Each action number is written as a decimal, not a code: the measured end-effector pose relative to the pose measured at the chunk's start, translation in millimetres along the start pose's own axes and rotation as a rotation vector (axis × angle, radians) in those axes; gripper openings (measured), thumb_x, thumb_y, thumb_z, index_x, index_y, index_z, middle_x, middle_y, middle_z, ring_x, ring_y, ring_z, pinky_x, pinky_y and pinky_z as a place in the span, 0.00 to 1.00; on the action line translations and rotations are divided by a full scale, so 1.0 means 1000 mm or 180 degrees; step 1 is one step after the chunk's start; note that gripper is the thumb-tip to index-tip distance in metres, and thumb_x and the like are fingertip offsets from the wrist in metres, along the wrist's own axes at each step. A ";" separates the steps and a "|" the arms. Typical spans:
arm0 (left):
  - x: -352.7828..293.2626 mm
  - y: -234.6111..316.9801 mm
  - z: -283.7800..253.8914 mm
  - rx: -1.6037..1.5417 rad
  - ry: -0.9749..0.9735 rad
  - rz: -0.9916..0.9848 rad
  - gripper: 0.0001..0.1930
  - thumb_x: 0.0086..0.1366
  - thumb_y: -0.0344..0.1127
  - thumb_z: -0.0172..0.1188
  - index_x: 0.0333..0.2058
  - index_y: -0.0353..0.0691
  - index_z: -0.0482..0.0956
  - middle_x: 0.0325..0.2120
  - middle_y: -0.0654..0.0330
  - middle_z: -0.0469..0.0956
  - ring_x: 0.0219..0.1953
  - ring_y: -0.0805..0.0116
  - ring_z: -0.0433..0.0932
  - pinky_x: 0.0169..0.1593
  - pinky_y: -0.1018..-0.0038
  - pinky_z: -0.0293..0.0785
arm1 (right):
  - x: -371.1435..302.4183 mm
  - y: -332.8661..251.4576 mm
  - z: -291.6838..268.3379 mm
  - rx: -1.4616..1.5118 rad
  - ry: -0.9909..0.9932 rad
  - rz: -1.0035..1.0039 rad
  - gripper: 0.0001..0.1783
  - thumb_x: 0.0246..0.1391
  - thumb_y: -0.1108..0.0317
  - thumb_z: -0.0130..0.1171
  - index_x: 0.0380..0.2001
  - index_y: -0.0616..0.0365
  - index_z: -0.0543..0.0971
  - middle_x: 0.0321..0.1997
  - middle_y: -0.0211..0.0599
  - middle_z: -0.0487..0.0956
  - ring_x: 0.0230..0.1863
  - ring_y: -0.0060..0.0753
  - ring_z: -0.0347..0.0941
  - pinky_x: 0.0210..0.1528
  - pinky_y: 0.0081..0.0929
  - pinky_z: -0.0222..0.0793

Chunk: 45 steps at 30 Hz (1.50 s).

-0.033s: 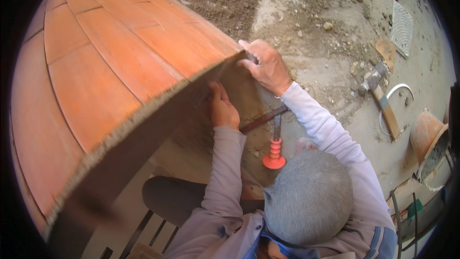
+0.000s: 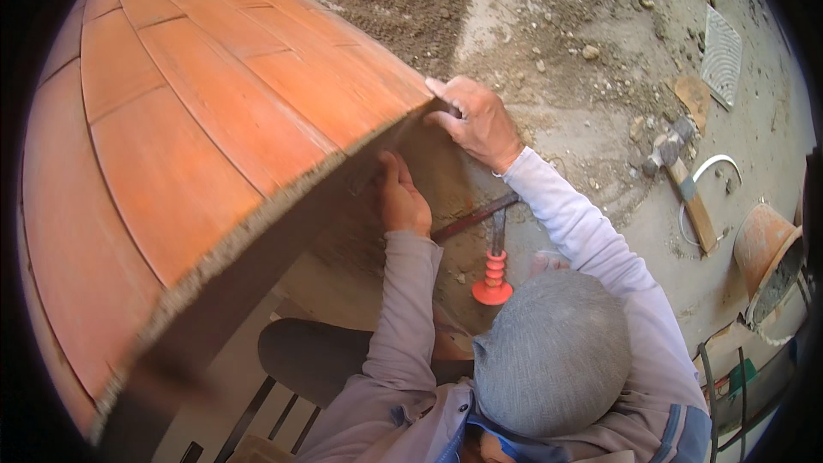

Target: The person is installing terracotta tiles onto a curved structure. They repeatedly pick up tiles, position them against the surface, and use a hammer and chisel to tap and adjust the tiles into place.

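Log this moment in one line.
co-worker's upper hand: at corner of orange tiled surface | lower hand: below its edge | own hands: unseen

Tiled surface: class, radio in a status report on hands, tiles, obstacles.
Wearer's hands: not in view. Co-worker's right hand at the edge of the orange tiled surface, co-worker's left hand below. Red-handled tool nearby, possibly in the way.
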<state>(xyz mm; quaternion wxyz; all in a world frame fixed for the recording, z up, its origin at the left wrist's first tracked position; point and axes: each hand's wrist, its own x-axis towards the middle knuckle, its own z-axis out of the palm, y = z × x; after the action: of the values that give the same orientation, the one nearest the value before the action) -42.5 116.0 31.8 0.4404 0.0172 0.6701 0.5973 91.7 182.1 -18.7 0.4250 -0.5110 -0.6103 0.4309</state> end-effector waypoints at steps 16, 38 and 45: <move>0.005 0.013 -0.017 -0.0243 -0.0340 -0.0475 0.24 0.62 0.28 0.60 0.56 0.36 0.66 0.56 0.61 0.67 0.59 0.69 0.65 0.66 0.67 0.61 | 0.003 0.017 0.008 -0.0340 0.0037 -0.0084 0.27 0.41 0.68 0.67 0.49 0.53 0.77 0.27 0.35 0.74 0.28 0.39 0.74 0.28 0.33 0.70; -0.001 0.008 -0.011 0.0147 -0.0653 -0.0543 0.44 0.60 0.49 0.63 0.64 0.28 0.50 0.66 0.53 0.53 0.66 0.64 0.55 0.68 0.71 0.50 | -0.003 -0.018 -0.041 -0.1045 -0.1107 -0.0538 0.18 0.51 0.63 0.61 0.44 0.60 0.77 0.36 0.48 0.78 0.39 0.49 0.76 0.44 0.41 0.72; 0.052 -0.045 -0.011 0.0030 -0.0317 -0.0856 0.57 0.53 0.58 0.65 0.67 0.38 0.36 0.68 0.53 0.42 0.68 0.60 0.44 0.67 0.62 0.39 | -0.007 -0.183 -0.152 -0.2648 -0.2263 0.0468 0.20 0.55 0.59 0.59 0.42 0.66 0.77 0.34 0.51 0.80 0.39 0.47 0.78 0.45 0.38 0.74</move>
<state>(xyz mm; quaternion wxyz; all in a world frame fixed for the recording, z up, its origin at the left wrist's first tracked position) -58.3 122.5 -35.5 0.5491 -0.0411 0.6464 0.5282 191.0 169.9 196.6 -0.0762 -0.5001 -0.7978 0.3280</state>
